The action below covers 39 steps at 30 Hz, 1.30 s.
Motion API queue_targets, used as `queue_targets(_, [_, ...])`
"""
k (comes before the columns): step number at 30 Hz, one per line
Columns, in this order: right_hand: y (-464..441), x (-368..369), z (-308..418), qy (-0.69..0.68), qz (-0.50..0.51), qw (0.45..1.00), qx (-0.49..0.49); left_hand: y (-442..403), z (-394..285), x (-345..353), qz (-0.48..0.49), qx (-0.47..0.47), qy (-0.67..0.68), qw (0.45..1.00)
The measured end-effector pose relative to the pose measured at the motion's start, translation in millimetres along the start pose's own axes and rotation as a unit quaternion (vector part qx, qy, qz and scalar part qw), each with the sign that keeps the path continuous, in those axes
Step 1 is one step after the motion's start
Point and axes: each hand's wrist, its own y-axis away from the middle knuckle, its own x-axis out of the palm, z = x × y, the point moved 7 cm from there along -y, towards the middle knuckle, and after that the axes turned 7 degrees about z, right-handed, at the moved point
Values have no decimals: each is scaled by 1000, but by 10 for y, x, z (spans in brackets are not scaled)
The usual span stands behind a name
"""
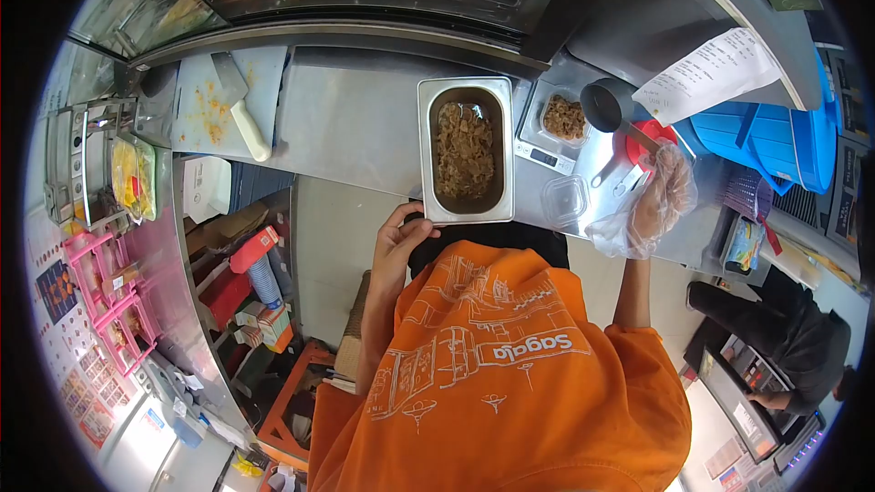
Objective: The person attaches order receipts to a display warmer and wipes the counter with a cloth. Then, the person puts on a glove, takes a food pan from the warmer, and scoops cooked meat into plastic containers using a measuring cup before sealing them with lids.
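My left hand (398,235) grips the near left corner of a deep steel food pan (502,210), its fingers at the rim. Shredded brown cooked meat (465,150) lies inside that pan. In a loose clear plastic glove, my right hand (663,191) is closed round the handle of a dark ladle (602,106). The ladle's bowl hangs beside a clear plastic tub (547,132) with a portion of the same meat. That tub sits on a digital kitchen scale (545,158). A clear plastic lid (565,199) lies near the counter edge.
A cutting board (191,100) with a knife (241,114) is at the left. Right of the scale are a red round item (649,141) and a blue bin (775,141). A printed receipt (711,73) hangs above. Another person (775,337) works at the lower right.
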Motion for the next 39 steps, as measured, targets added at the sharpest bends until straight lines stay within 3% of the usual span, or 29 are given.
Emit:
queue_targets(6, [64,167,259,-128,11,989,67,-16,-15,-13,9,8,-5,1000])
queue_targets(9, [136,477,499,-122,150,981,26,-15,-45,23,6,18,-5,1000])
queue_targets(11, [300,710,791,124,198,957,-173,-27,-43,51,3,22,-21,1000])
queue_targets(12, [344,853,989,121,256,920,-270,-34,-43,67,8,29,-29,999])
queue_targets(15, [611,1177,1123,232,353,805,-416,-61,-58,106,18,54,-60,997])
queue_targets(21, [769,1356,1193,261,478,744,-387,-86,-91,291,30,80,-88,992])
queue_targets(24, [779,1394,1077,242,503,744,-367,-82,-97,329,22,83,-69,994])
queue_targets(30, [807,1339,925,169,459,793,-363,-43,-67,186,2,78,-30,997])
queue_targets(33, [681,1310,779,69,494,849,-172,-27,-65,152,-13,77,5,997])
queue_targets(36, [594,1211,623,16,452,890,55,-23,-81,186,-5,76,-1,997])
queue_targets(39, [525,1087,410,47,393,913,93,-30,-85,206,-3,73,-10,997])
